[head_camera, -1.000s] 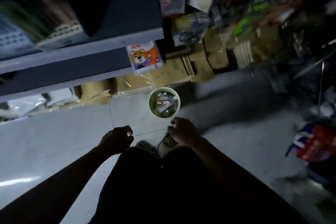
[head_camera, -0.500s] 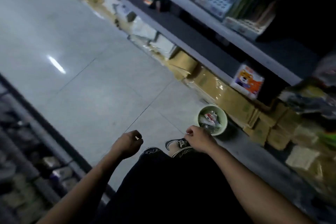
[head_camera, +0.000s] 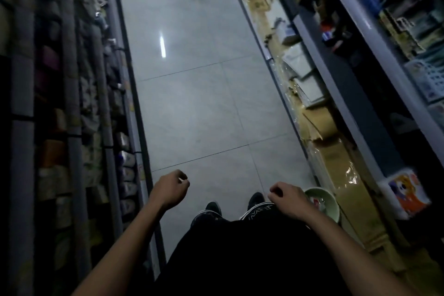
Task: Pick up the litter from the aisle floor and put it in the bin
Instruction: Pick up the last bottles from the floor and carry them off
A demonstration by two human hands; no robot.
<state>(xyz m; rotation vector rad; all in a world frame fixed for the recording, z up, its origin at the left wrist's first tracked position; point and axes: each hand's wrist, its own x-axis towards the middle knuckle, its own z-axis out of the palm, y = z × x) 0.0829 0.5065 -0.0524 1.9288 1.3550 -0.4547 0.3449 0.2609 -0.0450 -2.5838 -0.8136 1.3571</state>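
A pale green bin point(head_camera: 332, 202) stands on the floor at the lower right, close to the right-hand shelving, with wrappers point(head_camera: 318, 202) inside; my right wrist hides part of its left rim. My right hand point(head_camera: 287, 199) hangs just left of the bin with its fingers curled and nothing in it. My left hand point(head_camera: 169, 190) hangs over the floor near the left shelving, loosely curled; a small pale sliver shows at its fingertips and I cannot tell what it is. No litter shows on the grey tiled aisle floor point(head_camera: 192, 103) ahead.
Stocked shelving point(head_camera: 72, 103) runs along the left. On the right, flattened cardboard under clear plastic point(head_camera: 336, 163) lines the base of another shelf unit point(head_camera: 360, 67). A tissue pack with a cartoon bear point(head_camera: 403, 193) sits beside the bin. My dark shoes point(head_camera: 213, 209) stand on the tiles.
My view has swung left, from facing the shelf and bin to looking down the aisle. The bin has slid to the lower right of the view. Both hands stay low and curled.
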